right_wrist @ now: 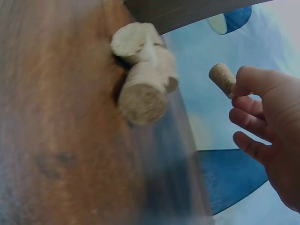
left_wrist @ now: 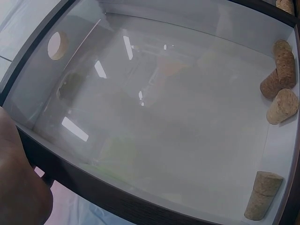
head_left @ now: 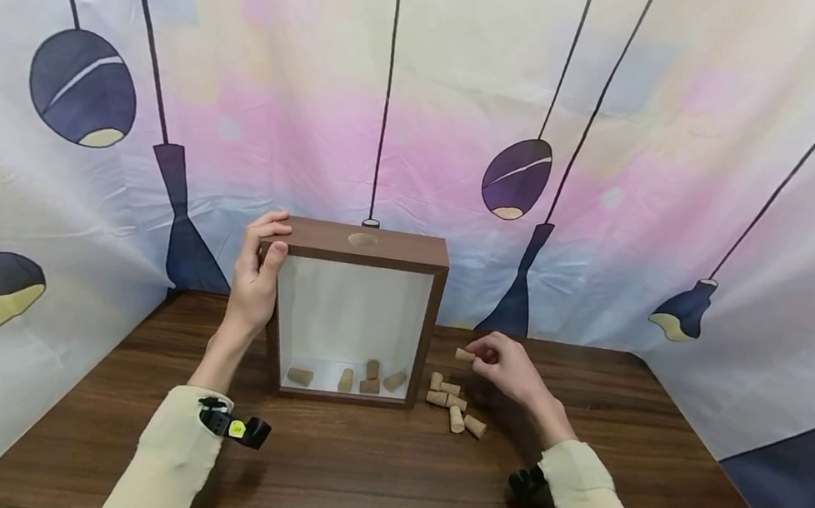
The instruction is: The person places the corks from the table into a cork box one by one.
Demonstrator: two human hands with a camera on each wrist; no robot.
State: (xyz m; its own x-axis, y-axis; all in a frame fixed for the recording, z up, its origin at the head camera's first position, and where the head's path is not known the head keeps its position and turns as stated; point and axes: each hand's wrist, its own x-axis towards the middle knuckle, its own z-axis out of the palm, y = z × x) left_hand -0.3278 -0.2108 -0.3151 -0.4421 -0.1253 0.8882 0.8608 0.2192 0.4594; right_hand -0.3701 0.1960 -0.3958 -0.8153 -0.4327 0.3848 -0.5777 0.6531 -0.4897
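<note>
A wooden-framed box point(head_left: 431, 332) with a clear front stands upright on the table. Its top has a round hole point(head_left: 362, 240), and several corks point(head_left: 299, 377) lie along its bottom inside. My left hand point(head_left: 256, 279) grips the box's upper left corner, thumb on the front edge and fingers over the top. To the right of the box, my right hand point(head_left: 509, 368) pinches one cork point(right_wrist: 222, 79) between thumb and index finger, raised off the table. Below that hand lies a loose group of several corks point(head_left: 457, 419) beside the box's lower right corner.
The dark wooden table point(head_left: 351, 482) reaches back to a fabric backdrop point(head_left: 303, 108) printed with hanging lamps, which also runs along both sides. A strapped camera point(head_left: 237, 427) sits on the left wrist, another point(head_left: 524, 485) on the right.
</note>
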